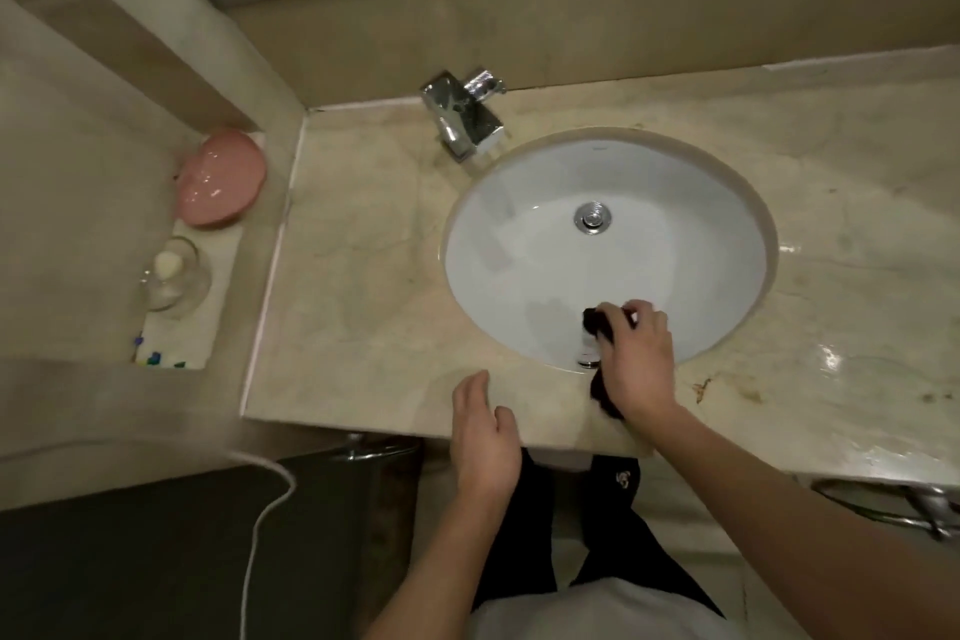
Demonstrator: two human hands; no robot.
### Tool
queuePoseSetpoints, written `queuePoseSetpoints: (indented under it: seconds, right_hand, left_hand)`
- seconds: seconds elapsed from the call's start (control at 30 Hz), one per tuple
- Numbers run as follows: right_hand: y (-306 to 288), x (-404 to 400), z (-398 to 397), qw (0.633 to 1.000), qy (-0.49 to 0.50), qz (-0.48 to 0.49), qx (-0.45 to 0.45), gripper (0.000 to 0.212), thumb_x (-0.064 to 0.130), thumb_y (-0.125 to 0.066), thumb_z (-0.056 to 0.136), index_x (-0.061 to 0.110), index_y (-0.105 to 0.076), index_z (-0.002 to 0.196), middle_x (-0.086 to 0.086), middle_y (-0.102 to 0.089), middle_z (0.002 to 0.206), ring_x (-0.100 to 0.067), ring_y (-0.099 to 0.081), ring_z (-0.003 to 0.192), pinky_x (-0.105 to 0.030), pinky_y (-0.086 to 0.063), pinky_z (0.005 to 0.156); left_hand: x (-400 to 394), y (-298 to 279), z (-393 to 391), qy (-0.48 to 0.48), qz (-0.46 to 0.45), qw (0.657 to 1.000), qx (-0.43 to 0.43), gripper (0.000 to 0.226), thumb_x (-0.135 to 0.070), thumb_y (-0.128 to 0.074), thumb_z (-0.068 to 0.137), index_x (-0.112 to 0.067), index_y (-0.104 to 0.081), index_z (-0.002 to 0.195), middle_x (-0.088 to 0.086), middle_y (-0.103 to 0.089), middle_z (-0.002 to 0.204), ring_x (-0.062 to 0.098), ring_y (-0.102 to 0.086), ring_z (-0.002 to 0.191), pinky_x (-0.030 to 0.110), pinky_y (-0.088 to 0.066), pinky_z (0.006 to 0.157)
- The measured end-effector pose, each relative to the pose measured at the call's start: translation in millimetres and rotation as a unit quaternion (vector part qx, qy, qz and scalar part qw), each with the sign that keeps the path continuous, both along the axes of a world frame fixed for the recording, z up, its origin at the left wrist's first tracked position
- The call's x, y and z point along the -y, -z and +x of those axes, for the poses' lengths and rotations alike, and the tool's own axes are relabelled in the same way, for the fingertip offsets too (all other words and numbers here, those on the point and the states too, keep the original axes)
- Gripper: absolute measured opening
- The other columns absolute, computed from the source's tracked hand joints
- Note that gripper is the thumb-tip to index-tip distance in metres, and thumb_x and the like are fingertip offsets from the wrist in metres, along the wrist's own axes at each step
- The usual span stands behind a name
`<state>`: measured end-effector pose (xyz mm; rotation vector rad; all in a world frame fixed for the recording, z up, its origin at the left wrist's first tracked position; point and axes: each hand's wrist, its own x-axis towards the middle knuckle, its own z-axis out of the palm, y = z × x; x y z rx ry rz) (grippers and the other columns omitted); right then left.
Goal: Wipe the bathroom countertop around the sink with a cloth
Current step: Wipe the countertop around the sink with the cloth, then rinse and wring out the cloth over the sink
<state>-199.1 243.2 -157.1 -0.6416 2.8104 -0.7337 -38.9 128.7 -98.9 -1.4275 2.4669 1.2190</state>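
Right hand [640, 369] fingers gripping dark cloth [597, 322] at sink [737, 203] rim; left hand [483, 437] relaxed.

Both forearms are bare and reach forward toward the sink [613, 244]. The right hand [636, 369] lies over the sink's near rim, back up, fingers curled round a dark cloth [597, 322] that shows at its fingertips and below its wrist. The left hand [483, 437] hovers left of it, just short of the sink's near rim, fingers relaxed and together, thumb apart, holding nothing.
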Motion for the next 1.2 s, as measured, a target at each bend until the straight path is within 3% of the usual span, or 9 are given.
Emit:
queuePoseSetpoints:
  seconds: [0.07,0.17,0.33,0.6,0.7,0.8,0.9,1.03,1.2]
  right_hand:
    - [-8,20,19,0.999,-0.020,-0.047,-0.013,0.046,0.008,-0.076,0.077,0.011,-0.063,0.122,-0.017,-0.054,0.118,-0.037,-0.052,0.100,-0.046,-0.049,0.088]
    - [-13,75,91,0.976,-0.182,-0.112,-0.050,0.050,0.017,-0.079,0.070,0.017,-0.063,0.117,-0.012,-0.059,0.111,-0.031,-0.057,0.091,-0.039,-0.051,0.078]
    - [11,102,127,0.943,-0.323,-0.049,-0.061,0.059,0.028,-0.082,0.069,0.026,-0.057,0.123,-0.003,-0.055,0.119,-0.022,-0.050,0.095,-0.034,-0.047,0.075]
    - [-6,135,35,0.999,-0.001,-0.026,-0.020,0.034,0.010,-0.061,0.089,0.010,-0.061,0.123,-0.020,-0.050,0.118,-0.039,-0.046,0.107,-0.047,-0.047,0.090]
    - [-21,212,107,0.990,-0.099,-0.096,-0.013,0.039,0.016,-0.067,0.086,0.013,-0.060,0.125,-0.015,-0.049,0.121,-0.029,-0.044,0.108,-0.039,-0.045,0.090]
    - [-8,291,183,0.958,-0.276,-0.076,0.013,0.040,0.034,-0.050,0.088,0.020,-0.056,0.126,-0.009,-0.052,0.122,-0.027,-0.053,0.101,-0.039,-0.051,0.085]
    - [4,317,200,0.935,-0.353,-0.032,-0.030,0.048,0.036,-0.064,0.083,0.024,-0.052,0.128,-0.007,-0.053,0.120,-0.024,-0.054,0.093,-0.035,-0.048,0.077]
    - [10,292,135,0.971,-0.223,-0.025,-0.082,0.050,0.025,-0.075,0.074,0.024,-0.062,0.122,-0.009,-0.058,0.109,-0.030,-0.052,0.086,-0.039,-0.046,0.073]
    - [-5,187,21,0.995,-0.022,0.097,-0.027,0.052,0.014,-0.080,0.069,0.009,-0.064,0.118,-0.021,-0.054,0.099,-0.040,-0.052,0.088,-0.043,-0.047,0.073]
  left_hand:
    - [7,-2,3,-0.047,0.009,0.999,-0.007,0.046,-0.009,-0.041,0.101,-0.008,-0.041,0.148,0.000,-0.037,0.151,0.018,-0.044,0.135,0.025,-0.033,0.112]
    - [25,-3,16,-0.145,-0.001,0.988,-0.057,0.038,-0.011,-0.042,0.101,-0.003,-0.052,0.137,0.008,-0.048,0.140,0.025,-0.050,0.128,0.018,-0.030,0.102]
    - [73,3,54,-0.163,0.011,0.986,-0.024,0.041,-0.018,-0.040,0.105,-0.014,-0.047,0.145,-0.004,-0.043,0.147,0.017,-0.043,0.134,0.026,-0.033,0.105]
    - [132,12,62,-0.102,0.006,0.993,-0.052,0.033,-0.015,-0.048,0.101,-0.020,-0.058,0.132,-0.005,-0.054,0.132,0.014,-0.051,0.124,0.031,-0.040,0.109]
    - [155,6,66,-0.182,-0.030,0.980,-0.081,0.034,-0.016,-0.046,0.102,-0.017,-0.055,0.134,-0.001,-0.052,0.135,0.018,-0.049,0.125,0.029,-0.037,0.107]
    - [188,2,83,-0.257,-0.101,0.957,-0.093,0.039,-0.015,-0.039,0.103,-0.008,-0.052,0.139,0.009,-0.050,0.141,0.024,-0.048,0.128,0.029,-0.034,0.108]
    - [219,7,101,-0.288,-0.040,0.955,-0.061,0.042,-0.020,-0.039,0.104,-0.013,-0.045,0.146,0.007,-0.044,0.149,0.023,-0.045,0.134,0.039,-0.038,0.112]
    - [232,26,97,-0.205,-0.011,0.976,-0.076,0.041,-0.013,-0.046,0.102,-0.009,-0.047,0.143,0.009,-0.048,0.145,0.026,-0.044,0.134,0.030,-0.030,0.110]
    - [202,24,63,-0.100,0.015,0.992,-0.081,0.042,-0.018,-0.049,0.098,-0.016,-0.052,0.140,0.000,-0.052,0.141,0.019,-0.049,0.129,0.032,-0.038,0.109]
